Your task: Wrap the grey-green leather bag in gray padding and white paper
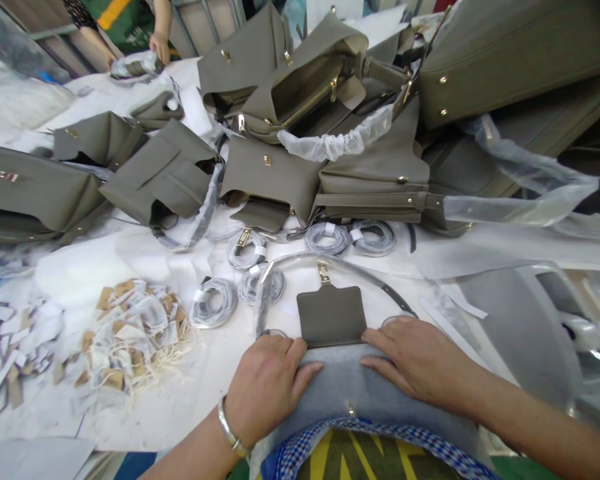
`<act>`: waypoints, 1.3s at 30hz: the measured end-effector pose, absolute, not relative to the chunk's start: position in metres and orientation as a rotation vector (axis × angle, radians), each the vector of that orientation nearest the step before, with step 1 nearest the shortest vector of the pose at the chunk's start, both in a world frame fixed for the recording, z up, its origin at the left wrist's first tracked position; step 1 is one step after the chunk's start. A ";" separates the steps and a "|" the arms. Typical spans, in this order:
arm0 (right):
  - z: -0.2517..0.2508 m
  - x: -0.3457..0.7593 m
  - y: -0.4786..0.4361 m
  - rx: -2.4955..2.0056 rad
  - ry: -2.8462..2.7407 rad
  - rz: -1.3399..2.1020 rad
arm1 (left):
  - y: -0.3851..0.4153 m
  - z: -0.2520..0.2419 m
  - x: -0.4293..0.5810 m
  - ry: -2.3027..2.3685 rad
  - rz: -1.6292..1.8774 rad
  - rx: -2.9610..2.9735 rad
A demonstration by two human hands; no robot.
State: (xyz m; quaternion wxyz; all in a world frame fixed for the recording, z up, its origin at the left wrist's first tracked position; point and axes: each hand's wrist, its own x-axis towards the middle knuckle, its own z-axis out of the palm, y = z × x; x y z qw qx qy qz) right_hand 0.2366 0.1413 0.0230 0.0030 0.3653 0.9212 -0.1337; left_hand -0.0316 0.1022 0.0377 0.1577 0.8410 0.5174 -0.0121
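Head view: left hand [265, 387] and right hand [415, 360] press flat, fingers extended and gripping nothing, on a grey handbag [345, 387] at the near table edge, steadying it with its flap [331, 315] thrown open away from the person.

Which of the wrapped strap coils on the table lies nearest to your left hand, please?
The coil farthest left, beside the tag pile. It lies closest to the left hand; the other coils sit farther back and right.

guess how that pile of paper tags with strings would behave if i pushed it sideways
The tag pile would probably scatter instead of sliding together: the tags lie loose and overlapping. They look light, being small paper pieces. Their tangled strings may drag neighbouring tags along in clumps.
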 end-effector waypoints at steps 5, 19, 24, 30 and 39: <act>0.013 0.233 0.144 1.185 2.725 -0.425 | 0.111 0.022 -0.026 1.481 -0.214 2.392; 0.012 0.227 0.146 1.206 2.545 -0.482 | 0.067 0.009 -0.005 1.154 0.530 2.716; 0.015 0.225 0.146 1.225 2.563 -0.462 | 0.051 0.005 -0.009 1.111 0.162 2.628; 0.032 0.224 0.149 1.196 2.627 -0.531 | 0.046 0.017 -0.008 1.174 0.154 2.595; 0.020 0.179 0.201 1.854 2.664 -1.041 | 0.043 0.015 -0.006 1.151 0.221 2.625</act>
